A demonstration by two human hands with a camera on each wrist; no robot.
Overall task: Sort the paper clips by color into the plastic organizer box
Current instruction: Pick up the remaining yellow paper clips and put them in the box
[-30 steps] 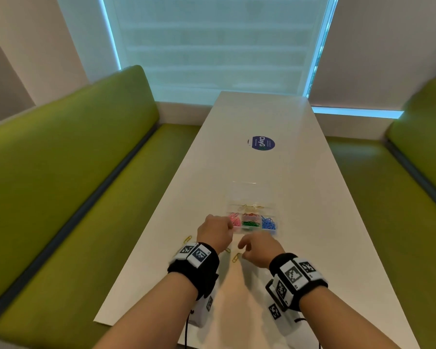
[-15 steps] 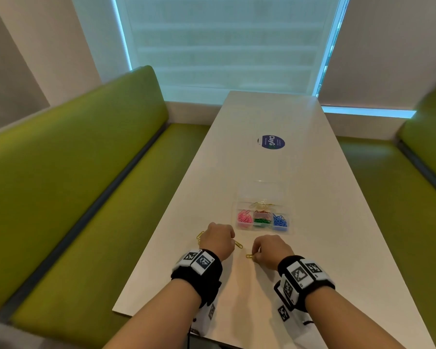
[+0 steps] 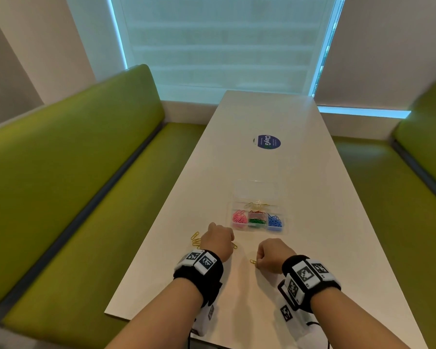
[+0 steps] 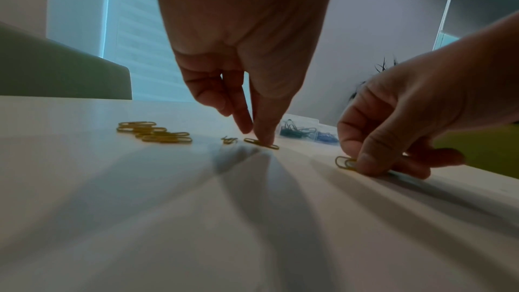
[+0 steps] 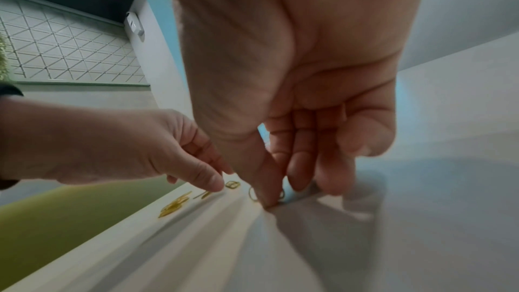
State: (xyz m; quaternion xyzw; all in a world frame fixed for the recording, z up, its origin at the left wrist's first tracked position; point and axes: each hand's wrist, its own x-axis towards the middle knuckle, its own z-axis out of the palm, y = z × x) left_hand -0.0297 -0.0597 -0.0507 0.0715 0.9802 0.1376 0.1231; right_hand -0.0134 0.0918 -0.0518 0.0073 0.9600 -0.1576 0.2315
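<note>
The clear organizer box (image 3: 257,231) stands open on the white table (image 3: 275,172), with pink, green, red and blue clips in its front compartments and yellow ones behind. My left hand (image 3: 218,241) is just in front of it, thumb tip down on a flat yellow paper clip (image 4: 261,143) and index fingertip close beside. To the right, my right hand (image 3: 269,255) pinches another yellow clip (image 4: 344,162) against the table between thumb and fingers. Several loose yellow clips (image 3: 195,239) lie left of my left hand.
A round blue sticker (image 3: 266,142) sits farther up the table. Green bench seats (image 3: 86,222) run along both sides. The table's left edge is close to the loose clips, and its near edge (image 3: 146,321) lies under my forearms.
A second ago my left hand was at the box's pink compartment. It has come back toward me onto a clip. My right hand has stayed by its clip.
</note>
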